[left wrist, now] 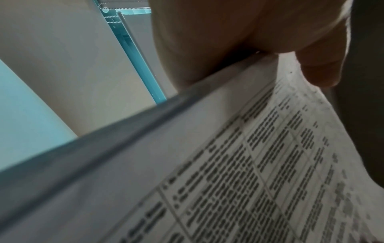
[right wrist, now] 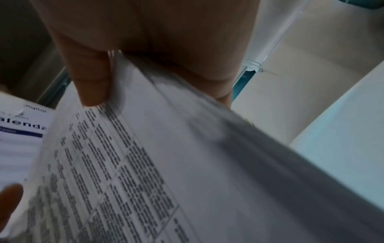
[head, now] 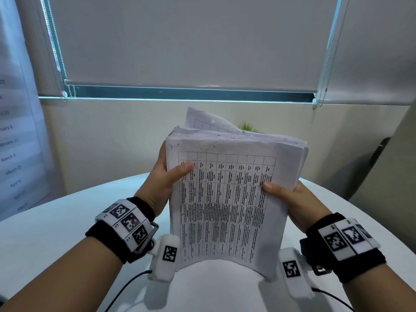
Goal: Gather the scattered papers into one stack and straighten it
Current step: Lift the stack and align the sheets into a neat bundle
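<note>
Risk: the stray sheet (head: 202, 119) jutting crooked from the back of the paper stack (head: 227, 199) may slip free or crease if the stack is tapped down now; the stack also bows, so loose side pressure could let sheets fan out.
Left grip: left hand (head: 164, 183) clamps the stack's left edge, thumb on the front page, fingers behind.
Right grip: right hand (head: 292, 201) pinches the right edge likewise.
Stack: held upright, bottom edge at the table (head: 56, 221), near its front edge.
</note>
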Available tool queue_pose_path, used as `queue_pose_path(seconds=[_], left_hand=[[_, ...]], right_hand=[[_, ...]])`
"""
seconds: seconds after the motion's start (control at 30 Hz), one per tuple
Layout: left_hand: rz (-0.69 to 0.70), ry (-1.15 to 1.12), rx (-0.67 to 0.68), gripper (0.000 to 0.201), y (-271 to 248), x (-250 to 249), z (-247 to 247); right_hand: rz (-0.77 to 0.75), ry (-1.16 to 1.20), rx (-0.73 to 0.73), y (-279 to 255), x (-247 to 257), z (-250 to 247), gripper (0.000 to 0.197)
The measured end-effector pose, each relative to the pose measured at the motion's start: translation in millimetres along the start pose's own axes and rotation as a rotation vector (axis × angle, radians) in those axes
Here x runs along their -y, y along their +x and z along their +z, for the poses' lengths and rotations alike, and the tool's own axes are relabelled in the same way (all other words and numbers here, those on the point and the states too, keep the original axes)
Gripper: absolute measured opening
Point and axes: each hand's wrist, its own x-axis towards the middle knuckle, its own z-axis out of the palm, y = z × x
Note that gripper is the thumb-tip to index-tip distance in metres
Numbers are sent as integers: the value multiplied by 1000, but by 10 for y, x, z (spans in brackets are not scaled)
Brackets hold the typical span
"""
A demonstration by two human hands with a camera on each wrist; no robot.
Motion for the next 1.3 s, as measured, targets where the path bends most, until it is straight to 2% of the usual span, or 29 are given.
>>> queue_pose_path(seconds=[0.03,0.07,0.13,0.17,0.23,0.3,0.37,0.47,0.57,0.7,0.83,0.93,1.03,1.17,1.3], left_hand=[[-18,-8,1,74,0,23,-22],[-51,-4,0,82,-12,54,-45],[-128,48,-3,97,-58,137,-88],[-154,85,1,98,-86,182,-99],[-185,135,5,93,-126,254,-111],[-186,150,-1,82,-136,298,-116],[-181,148,-3,73,-133,308,-118],[-183,146,0,71,-135,294,-112],[-186,135,-10,73,-143,285,-105],[-198,126,-21,70,-140,278,-72],[-206,127,-44,53,-135,270,-25],[-198,143,-69,50,-145,266,0],[-169,186,-118,37,-152,277,34],[-139,219,-186,29,-161,288,102],[-90,233,-260,24,-141,283,149]], right_hand=[[1,2,-5,-9,4,12,27],[-4,0,-23,-21,8,30,22],[-36,-10,-48,-42,1,53,28],[-66,-30,-77,-40,1,65,38],[-149,-89,-166,-33,37,87,58],[-268,-159,-249,-23,172,104,68],[-359,-283,-276,-12,408,116,69],[-304,-600,-191,52,869,145,65],[-160,-887,4,135,1323,260,79],[-120,-1344,97,327,1655,615,31],[-99,-1610,151,464,1600,945,27],[-128,-1638,145,416,1457,1055,33],[-183,-1642,86,330,1456,1069,38],[-64,-1549,149,198,1629,1001,62],[42,-1469,212,167,1666,824,68]])
